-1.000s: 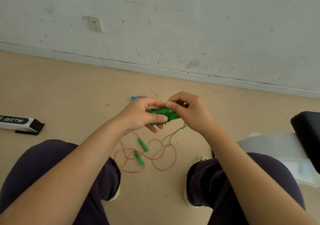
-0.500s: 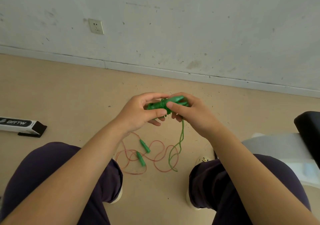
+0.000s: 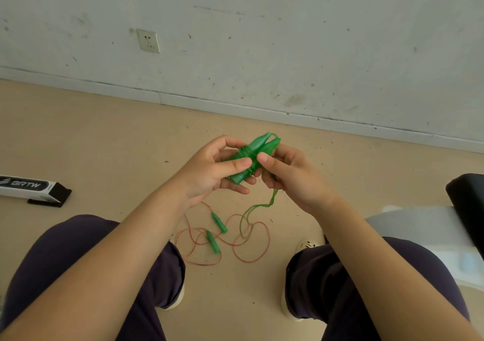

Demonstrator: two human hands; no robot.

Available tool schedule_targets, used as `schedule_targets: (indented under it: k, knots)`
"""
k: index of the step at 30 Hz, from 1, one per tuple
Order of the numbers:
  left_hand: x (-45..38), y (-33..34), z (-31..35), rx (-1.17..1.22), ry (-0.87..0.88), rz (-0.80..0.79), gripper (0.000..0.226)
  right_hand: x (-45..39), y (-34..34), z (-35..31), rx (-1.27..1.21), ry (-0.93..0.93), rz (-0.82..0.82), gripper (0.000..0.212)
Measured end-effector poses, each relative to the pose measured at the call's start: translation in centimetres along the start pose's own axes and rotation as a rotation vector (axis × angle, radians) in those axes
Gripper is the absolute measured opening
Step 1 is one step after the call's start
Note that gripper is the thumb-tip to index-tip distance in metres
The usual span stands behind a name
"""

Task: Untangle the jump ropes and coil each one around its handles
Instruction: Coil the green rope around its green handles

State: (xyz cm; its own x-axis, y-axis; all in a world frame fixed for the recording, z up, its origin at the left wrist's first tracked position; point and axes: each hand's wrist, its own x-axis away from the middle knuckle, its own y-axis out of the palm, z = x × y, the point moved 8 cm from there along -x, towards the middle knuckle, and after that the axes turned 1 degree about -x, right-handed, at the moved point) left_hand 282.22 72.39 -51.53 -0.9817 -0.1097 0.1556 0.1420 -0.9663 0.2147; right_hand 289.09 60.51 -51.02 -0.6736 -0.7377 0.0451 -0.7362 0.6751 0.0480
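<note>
at the far left, a long white box [image 3: 27,188] with a black end and dark lettering is seen lying on the tan floor [image 3: 104,141], well apart from everything else. above it, a white wall socket [image 3: 148,41] is set into the scuffed grey wall [image 3: 288,39]. further right, the left hand [image 3: 209,173] is held above the floor with its fingers curled round the green handles [image 3: 250,157], the thumb laid across them from the near side; the 2 handles are held together as 1 bundle, tilted so that their tapered ends point up and to the right. turns of the green rope [image 3: 258,207] are wound round the middle of the bundle, and a slack length is left hanging below the hands, its lower loop lying on the floor. beneath the left hand, between the 2 knees in dark trousers [image 3: 78,256], a red rope [image 3: 255,249] is spread in loose overlapping loops on the floor, with 2 small green handles [image 3: 218,222] lying close side by side within the loops; the hanging green loop is crossed over the red one. to the right of the bundle, the right hand [image 3: 296,175] is closed on it too, thumb on top and fingers curled underneath. at the far right, a black object [image 3: 468,204] is seen over something pale grey [image 3: 419,225].
</note>
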Motion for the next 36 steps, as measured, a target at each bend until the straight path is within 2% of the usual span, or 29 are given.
schedule_targets:
  k: [4, 8, 10, 13, 17, 22, 26, 33, 36]
  knots:
    - [-0.4, -0.4, -0.1, -0.047, 0.009, 0.05, 0.03, -0.1, 0.0, 0.5, 0.017, 0.064, 0.055, 0.039]
    - [-0.6, -1.8, -0.1, -0.185, 0.023, 0.206, 0.036, 0.0, -0.9, 1.2, 0.318, 0.171, 0.12, 0.018]
    - [-0.6, -2.8, 0.2, -0.22, 0.034, 0.307, 0.038, 0.1, -1.0, 0.7, 0.414, 0.139, 0.115, 0.014]
    - [-0.6, -3.7, 0.3, -0.292, 0.031, 0.4, 0.037, 0.6, -0.4, -1.2, 0.48, -0.003, 0.086, 0.022]
    - [-0.8, -2.2, -0.7, -0.508, -0.02, 0.275, 0.038, 1.0, 0.9, -2.7, 0.639, -0.159, 0.042, 0.018]
    - [-0.6, 0.4, -2.4, -0.598, -0.183, -0.117, 0.042, 0.6, 0.1, -2.5, 0.944, -0.318, 0.087, 0.012]
    - [-0.3, 0.7, -2.3, -0.488, -0.18, -0.176, 0.042, 0.4, -1.1, -2.5, 0.81, -0.273, 0.16, 0.008]
    - [-0.4, -0.1, -2.0, -0.556, -0.14, -0.064, 0.032, 0.2, -0.8, -1.4, 0.612, -0.133, 0.152, 0.005]
    - [-0.3, -0.2, -1.6, -0.585, -0.095, -0.018, 0.033, 0.1, -1.0, -1.0, 0.486, -0.085, 0.171, 0.018]
